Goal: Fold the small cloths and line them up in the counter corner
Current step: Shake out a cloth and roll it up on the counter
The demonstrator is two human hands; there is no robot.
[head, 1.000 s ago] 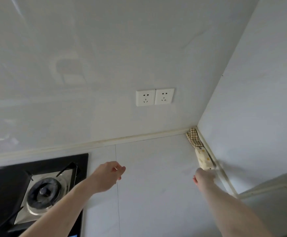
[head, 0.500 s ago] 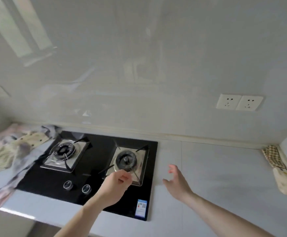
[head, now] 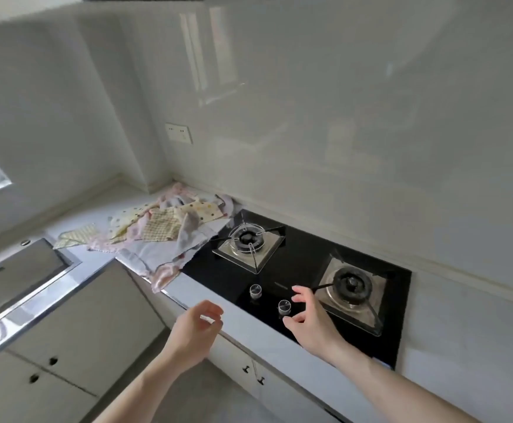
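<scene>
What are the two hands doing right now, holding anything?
Left hand: open, fingers loosely curled, holding nothing.
Right hand: open, fingers spread over the stove, holding nothing.

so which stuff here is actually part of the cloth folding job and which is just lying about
Part of the job:
- heap of unfolded small patterned cloths on the white counter, left of the hob
- left hand and right hand, both empty

Just lying about:
- black glass gas hob with two burners
- two clear round knobs
- white wall socket
- steel sink
</scene>
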